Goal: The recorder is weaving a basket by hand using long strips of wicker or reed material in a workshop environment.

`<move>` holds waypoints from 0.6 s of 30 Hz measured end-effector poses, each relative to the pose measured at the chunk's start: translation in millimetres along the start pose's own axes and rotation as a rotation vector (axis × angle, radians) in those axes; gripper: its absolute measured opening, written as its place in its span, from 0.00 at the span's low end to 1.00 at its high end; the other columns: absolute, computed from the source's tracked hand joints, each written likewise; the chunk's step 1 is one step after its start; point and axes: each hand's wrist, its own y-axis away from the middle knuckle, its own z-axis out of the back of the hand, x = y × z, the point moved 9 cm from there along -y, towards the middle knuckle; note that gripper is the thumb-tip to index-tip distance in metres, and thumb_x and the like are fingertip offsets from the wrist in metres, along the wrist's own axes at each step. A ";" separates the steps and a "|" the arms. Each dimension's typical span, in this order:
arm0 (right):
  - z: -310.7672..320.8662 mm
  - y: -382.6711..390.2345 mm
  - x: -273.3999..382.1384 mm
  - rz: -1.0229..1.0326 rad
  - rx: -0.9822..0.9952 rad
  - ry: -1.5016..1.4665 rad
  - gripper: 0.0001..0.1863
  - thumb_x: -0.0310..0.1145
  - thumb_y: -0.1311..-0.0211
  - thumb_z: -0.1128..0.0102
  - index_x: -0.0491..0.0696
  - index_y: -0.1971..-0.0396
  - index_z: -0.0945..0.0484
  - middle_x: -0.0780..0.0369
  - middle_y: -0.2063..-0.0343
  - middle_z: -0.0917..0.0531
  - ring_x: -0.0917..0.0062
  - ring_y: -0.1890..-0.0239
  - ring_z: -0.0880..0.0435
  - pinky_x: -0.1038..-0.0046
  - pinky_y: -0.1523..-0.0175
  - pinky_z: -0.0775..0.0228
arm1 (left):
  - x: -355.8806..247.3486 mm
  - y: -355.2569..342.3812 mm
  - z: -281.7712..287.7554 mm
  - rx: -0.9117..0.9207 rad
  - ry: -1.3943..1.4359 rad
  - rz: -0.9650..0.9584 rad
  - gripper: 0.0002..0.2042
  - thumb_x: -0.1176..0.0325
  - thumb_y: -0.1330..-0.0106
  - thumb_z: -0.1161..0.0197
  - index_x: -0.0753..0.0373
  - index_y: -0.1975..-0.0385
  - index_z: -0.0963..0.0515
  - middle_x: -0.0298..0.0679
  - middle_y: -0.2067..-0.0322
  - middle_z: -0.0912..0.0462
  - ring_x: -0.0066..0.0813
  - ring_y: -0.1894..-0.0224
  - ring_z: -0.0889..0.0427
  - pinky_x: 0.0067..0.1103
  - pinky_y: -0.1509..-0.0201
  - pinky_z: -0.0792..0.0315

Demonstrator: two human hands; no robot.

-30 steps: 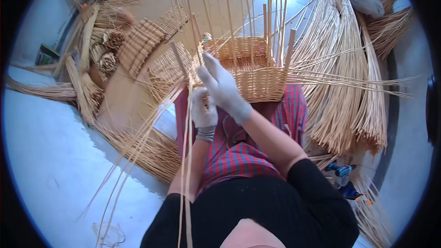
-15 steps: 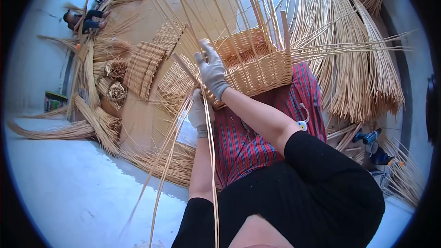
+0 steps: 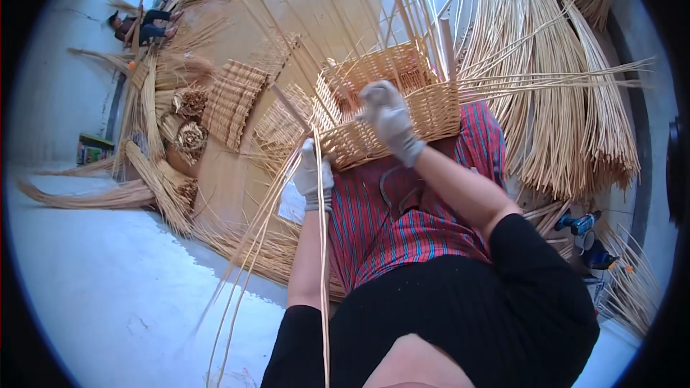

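A half-woven wicker basket (image 3: 424, 111) rests tilted on my lap, with tall stakes rising from its walls. My left hand (image 3: 314, 174), in a pale grey glove, is closed at the basket's near left corner, where long wicker strands (image 3: 321, 259) come out and trail down past my forearm. Part of its grip is hidden by those strands. My right hand (image 3: 392, 121), gloved alike, is over the middle of the near wall; its fingers are bent and smeared by motion, so whether they hold a strand cannot be told. Wooden posts (image 3: 290, 107) stand at the basket's corners.
Big bundles of wicker rods (image 3: 553, 100) lie at the right. Woven panels (image 3: 233, 104) and more bundles (image 3: 169, 194) lie on the left. A blue cordless drill (image 3: 577, 223) lies at lower right. Another person (image 3: 140, 27) sits at the far left.
My right hand has moved right, from the basket's left end to the middle of its near wall. My left hand stays at the corner.
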 end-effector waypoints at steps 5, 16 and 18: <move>76.8 10.2 -31.2 -0.177 -0.046 0.089 0.07 0.35 0.16 0.49 0.51 0.53 0.23 0.63 0.63 0.13 0.76 0.60 0.11 0.69 0.54 0.14 | -52.9 12.7 24.4 -0.107 -0.065 -0.120 0.25 0.69 0.33 0.30 0.53 0.36 0.28 0.45 0.60 0.11 0.52 0.60 0.11 0.42 0.59 0.20; -61.3 -34.3 62.0 0.656 0.213 1.100 0.33 0.19 0.30 0.43 0.57 0.28 0.33 0.54 0.46 0.15 0.68 0.52 0.11 0.66 0.50 0.16 | -60.5 -39.6 -65.1 0.049 1.041 0.569 0.07 0.73 0.22 0.41 0.60 0.59 0.33 0.33 0.66 0.27 0.20 0.74 0.22 0.22 0.80 0.18; -75.7 -51.2 54.7 0.637 0.253 1.160 0.37 0.18 0.31 0.45 0.56 0.24 0.37 0.53 0.47 0.15 0.67 0.56 0.11 0.64 0.49 0.17 | -60.8 -37.1 -61.7 0.013 1.042 0.549 0.07 0.73 0.23 0.40 0.60 0.61 0.33 0.34 0.66 0.27 0.20 0.73 0.23 0.22 0.79 0.17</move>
